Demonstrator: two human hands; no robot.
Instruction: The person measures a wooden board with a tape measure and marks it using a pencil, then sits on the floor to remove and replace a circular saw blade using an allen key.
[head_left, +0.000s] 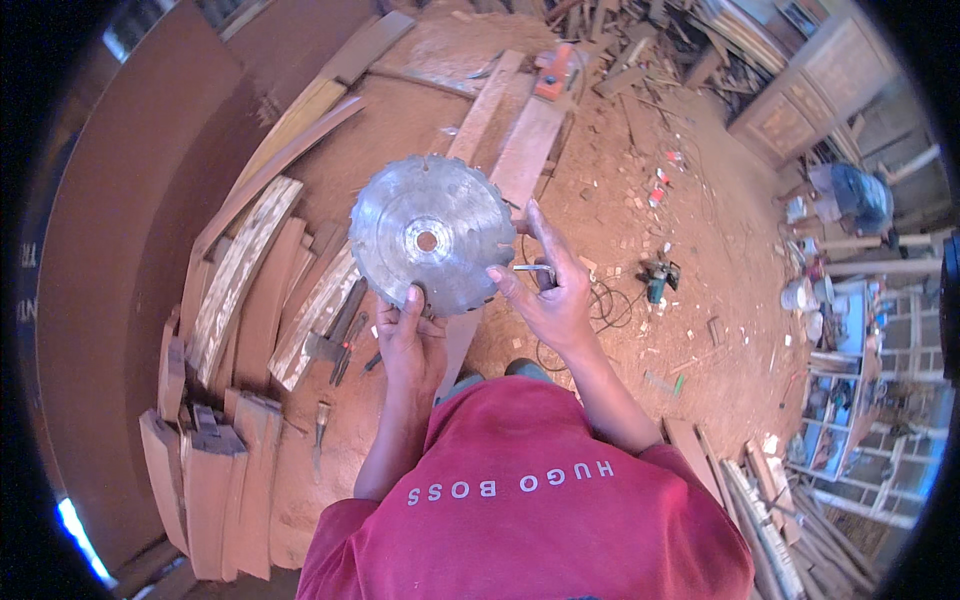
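A round, toothed circular saw blade with a small centre hole is held up in front of me, its flat face toward the camera. My left hand grips its lower edge, thumb on the near face and the other fingers mostly hidden behind. At the right rim is my right hand, its thumb and forefinger next to the teeth. A thin, bent metal hex key sits in that hand, with part of it hidden by the fingers.
A hammer, pliers and a chisel lie by curved wooden pieces at left. An orange tool rests on a plank. Right of me are a green power tool, its cable and another person.
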